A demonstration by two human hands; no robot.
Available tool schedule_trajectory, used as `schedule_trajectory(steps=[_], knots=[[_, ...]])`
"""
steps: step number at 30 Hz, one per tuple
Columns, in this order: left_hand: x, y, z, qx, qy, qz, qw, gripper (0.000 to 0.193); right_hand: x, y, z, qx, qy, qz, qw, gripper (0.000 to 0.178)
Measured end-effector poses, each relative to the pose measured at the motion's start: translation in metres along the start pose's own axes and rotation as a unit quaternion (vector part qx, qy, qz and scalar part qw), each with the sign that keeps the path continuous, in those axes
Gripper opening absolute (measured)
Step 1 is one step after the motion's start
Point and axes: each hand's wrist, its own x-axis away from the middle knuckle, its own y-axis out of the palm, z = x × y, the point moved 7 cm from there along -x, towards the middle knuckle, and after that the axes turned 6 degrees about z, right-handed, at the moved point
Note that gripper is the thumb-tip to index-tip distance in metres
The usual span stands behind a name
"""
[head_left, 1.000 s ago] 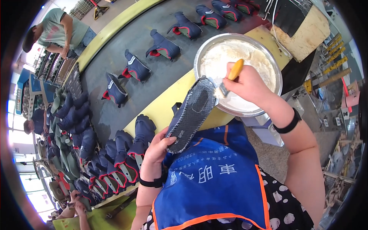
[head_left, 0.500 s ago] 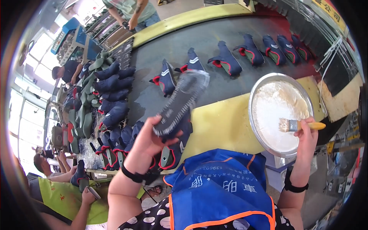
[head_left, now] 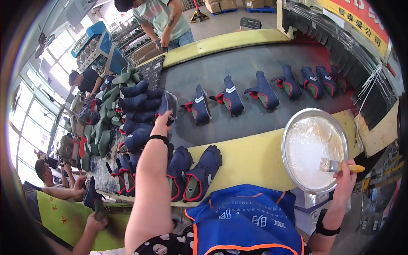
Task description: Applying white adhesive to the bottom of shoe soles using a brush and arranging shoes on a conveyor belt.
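Observation:
My left arm reaches forward. My left hand is closed on a navy shoe upper at the left edge of the dark conveyor belt, beside the pile; its fingers are partly hidden. In my right hand is a flat paintbrush with a yellow handle, its bristles over white paste in a round metal bowl. Several navy uppers with red trim, such as this shoe upper, lie in a row along the belt. Two more uppers, one of them this shoe upper, rest on the yellow ledge.
Navy uppers and green shoe lasts are heaped to the left. The yellow ledge runs along the belt's near side. A co-worker stands beyond the belt; another in a lime-green garment sits at lower left, holding a shoe.
My left hand has carried the shoe upper forward and left, from above the ledge to the belt's left edge. The brush stays at the bowl. The view has shifted.

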Motion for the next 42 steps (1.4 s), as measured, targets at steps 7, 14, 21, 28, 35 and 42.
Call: schedule_trajectory(steps=[7,14,21,28,35,42], knots=[[-0.091,-0.022,-0.036,-0.340,0.070,0.132,0.929,0.085,0.007,0.007,-0.006,0.010,-0.008,-0.015,1.000,0.012],[0.015,0.004,0.026,-0.315,0.052,-0.033,0.947,0.103,0.006,0.033,0.006,-0.001,0.005,-0.034,0.999,0.009],[-0.003,-0.020,0.030,-0.423,0.122,0.069,0.895,0.105,0.010,0.046,0.005,-0.004,0.002,-0.058,0.998,0.009],[-0.014,0.022,0.003,-0.431,0.219,0.123,0.867,0.076,0.014,0.016,-0.009,0.026,-0.023,0.000,0.999,0.010],[-0.026,0.012,-0.002,-0.399,0.226,0.084,0.885,0.064,0.015,0.024,0.001,0.034,-0.008,-0.002,0.999,0.009],[-0.013,0.020,0.010,-0.500,0.244,0.013,0.831,0.071,0.013,0.043,0.001,-0.023,-0.019,0.004,1.000,0.006]])
